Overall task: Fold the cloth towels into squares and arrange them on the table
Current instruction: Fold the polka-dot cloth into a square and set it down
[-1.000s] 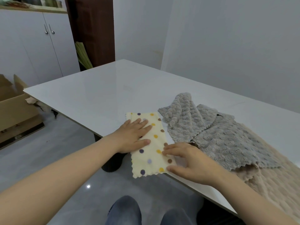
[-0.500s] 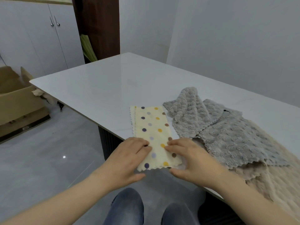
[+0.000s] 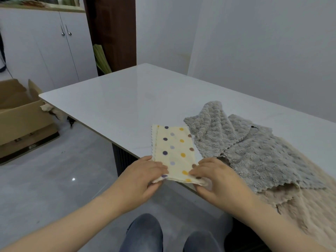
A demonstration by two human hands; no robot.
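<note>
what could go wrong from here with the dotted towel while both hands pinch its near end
1. The near end of the dotted towel hangs past the edge of the table; if the left hand or right hand loosens, it could slide off.
2. Its layers look offset along the left side, so the next fold may come out uneven.
3. The grey towel lies right against it and could get dragged along.

White walls [image 3: 254, 42], grey floor [image 3: 54, 179], cupboard [image 3: 45, 51], cardboard box [image 3: 20, 113].
</note>
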